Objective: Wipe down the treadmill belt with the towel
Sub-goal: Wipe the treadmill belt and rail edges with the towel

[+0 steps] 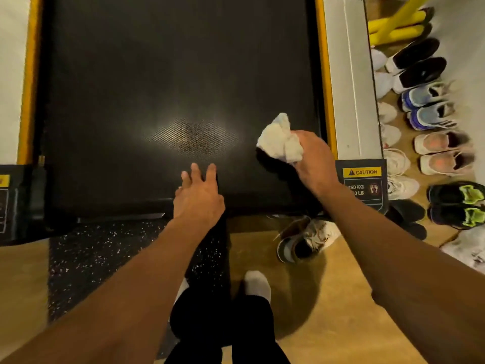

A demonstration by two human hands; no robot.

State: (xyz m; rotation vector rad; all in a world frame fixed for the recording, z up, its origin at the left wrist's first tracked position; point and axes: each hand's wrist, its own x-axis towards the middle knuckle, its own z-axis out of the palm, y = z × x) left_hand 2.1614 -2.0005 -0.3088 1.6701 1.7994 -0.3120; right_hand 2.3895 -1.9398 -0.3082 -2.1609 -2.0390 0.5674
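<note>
While the left hand (198,198) lies flat with fingers spread on the rear edge of the treadmill belt (157,88), the right hand (313,156) grips a bunched white towel (278,140) against the belt's right side, near the yellow rail (325,74) and caution label (362,179). Shoes (430,106) line the floor at right.

Tan wood floor (341,298), speckled black mat (105,253), row of shoes (430,114)
</note>
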